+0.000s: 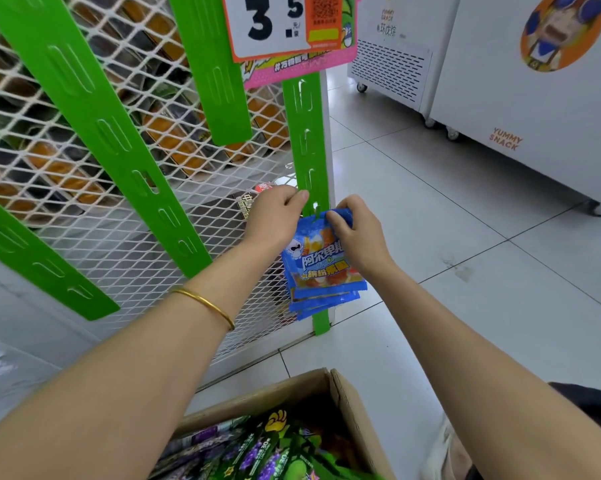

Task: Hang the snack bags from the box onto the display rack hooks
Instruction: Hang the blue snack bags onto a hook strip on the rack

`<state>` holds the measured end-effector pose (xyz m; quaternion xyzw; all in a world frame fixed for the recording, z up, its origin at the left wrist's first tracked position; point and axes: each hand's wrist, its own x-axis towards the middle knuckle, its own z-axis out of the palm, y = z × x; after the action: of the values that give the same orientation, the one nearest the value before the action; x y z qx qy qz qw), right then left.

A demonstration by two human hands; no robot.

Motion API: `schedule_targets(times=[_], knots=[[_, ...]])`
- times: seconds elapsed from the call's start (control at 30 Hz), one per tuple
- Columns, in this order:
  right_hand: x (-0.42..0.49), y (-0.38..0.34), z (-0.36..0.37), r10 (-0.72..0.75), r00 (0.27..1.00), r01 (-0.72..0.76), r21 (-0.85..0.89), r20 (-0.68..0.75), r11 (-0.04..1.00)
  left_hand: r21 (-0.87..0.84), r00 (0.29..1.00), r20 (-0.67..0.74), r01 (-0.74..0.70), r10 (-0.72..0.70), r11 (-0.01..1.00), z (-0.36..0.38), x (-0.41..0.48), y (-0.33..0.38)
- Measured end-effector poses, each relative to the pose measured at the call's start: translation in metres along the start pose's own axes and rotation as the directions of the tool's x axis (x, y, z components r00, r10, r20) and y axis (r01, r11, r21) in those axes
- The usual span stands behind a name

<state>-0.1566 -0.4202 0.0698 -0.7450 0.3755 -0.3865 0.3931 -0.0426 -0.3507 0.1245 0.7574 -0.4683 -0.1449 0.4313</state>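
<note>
Mid-hang, our left hand pinches the green slotted plastic strip steady while our right hand grips the top edge of the blue foil snack bags against it, so next we likely need to thread their hole over the hook tab.

**Bags on the rightmost strip, box below**

The rightmost strip stands at the right edge of the mesh panel, below the price sign. The stack of snack bags hangs low on it. The left hand grips the strip just above the stack, and the right hand pinches the stack's top. The cardboard box sits nearest the camera with more bags inside. Freezer cabinets stand to the right.
</note>
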Motion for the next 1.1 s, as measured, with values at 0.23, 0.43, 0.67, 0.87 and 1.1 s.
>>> schedule_targets(times=[0.23, 0.43, 0.67, 0.87, 1.1], knots=[[-0.004, 0.005, -0.005, 0.081, 0.995, -0.081, 0.003, -0.051, 0.997, 0.039, 1.000, 0.010, -0.016, 0.016, 0.999, -0.002, -0.019, -0.006], [-0.053, -0.002, -0.015, 0.152, 0.969, -0.178, -0.126, -0.195, 0.976, 0.086, 0.991, -0.071, -0.107, 0.113, 0.991, -0.032, -0.083, -0.020], [-0.160, -0.054, 0.032, 0.117, 0.876, -0.100, -0.063, 0.469, 0.993, 0.085, 0.995, 0.075, 0.056, -0.063, 0.995, -0.094, -0.190, -0.074], [-0.235, -0.099, 0.080, 0.015, 0.455, 0.113, -0.074, 0.890, 0.991, 0.118, 0.953, 0.129, 0.259, -0.273, 0.959, -0.148, -0.261, -0.124], [-0.283, -0.106, 0.125, 0.229, 0.067, 0.432, -0.235, 0.971, 0.871, 0.156, 0.928, 0.176, 0.304, -0.329, 0.940, -0.178, -0.288, -0.138]])
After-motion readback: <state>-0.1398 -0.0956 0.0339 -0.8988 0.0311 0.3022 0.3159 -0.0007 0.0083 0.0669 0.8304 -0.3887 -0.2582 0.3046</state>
